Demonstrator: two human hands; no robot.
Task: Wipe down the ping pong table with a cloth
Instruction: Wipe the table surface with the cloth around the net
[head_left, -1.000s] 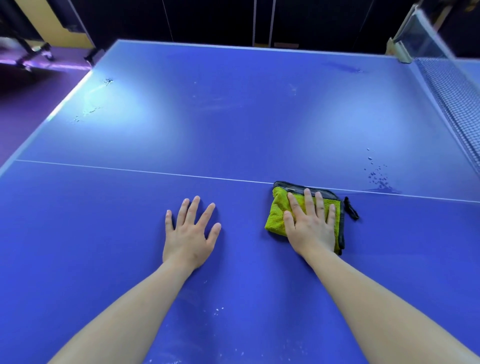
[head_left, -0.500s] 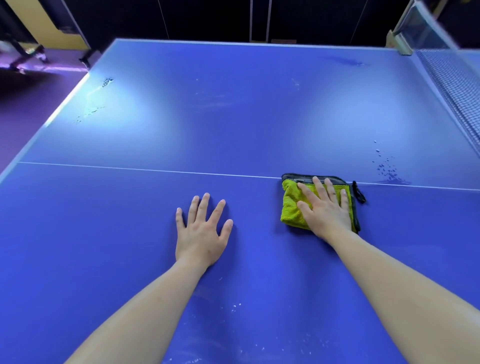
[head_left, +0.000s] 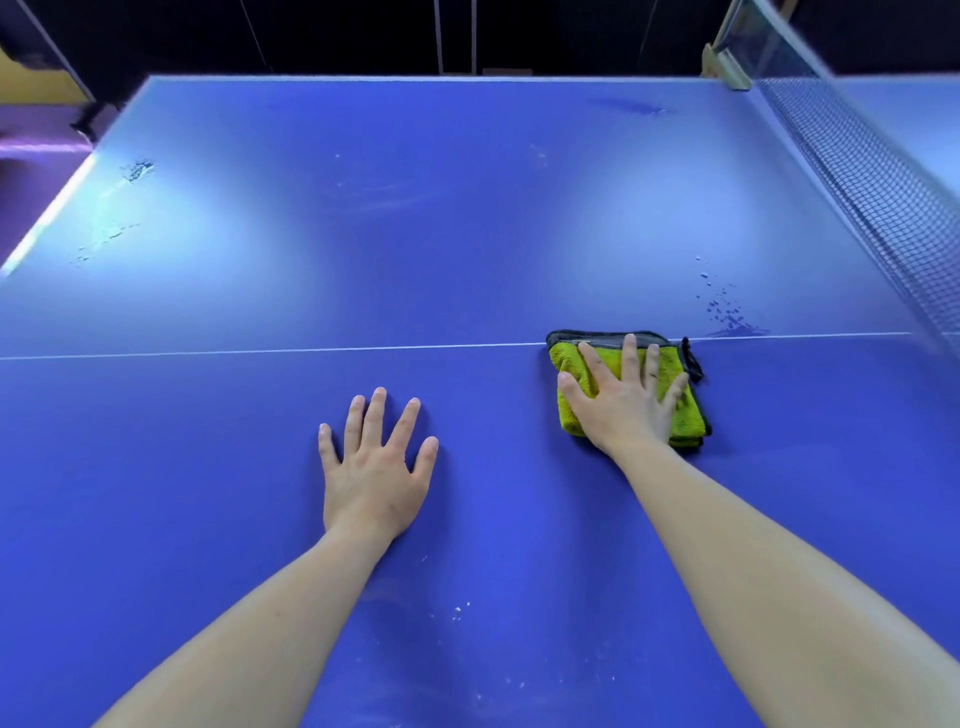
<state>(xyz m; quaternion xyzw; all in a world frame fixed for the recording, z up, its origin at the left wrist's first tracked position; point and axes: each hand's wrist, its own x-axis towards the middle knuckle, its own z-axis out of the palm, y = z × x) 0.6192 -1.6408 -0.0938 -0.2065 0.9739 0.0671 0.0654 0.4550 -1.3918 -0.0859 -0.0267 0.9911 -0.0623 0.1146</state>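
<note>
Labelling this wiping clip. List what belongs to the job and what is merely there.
Job: ping pong table, yellow-green cloth, right hand pressing it flat, droplets beyond the cloth, white specks.
Merely there: net, net post, left hand resting flat on the table.

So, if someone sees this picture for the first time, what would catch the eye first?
The yellow-green cloth stands out most, folded on the blue ping pong table at the white line, with the right hand pressed flat on it. The left hand lies flat on the table to its left. Just beyond the cloth, near the net, droplets sit on the table.
</note>
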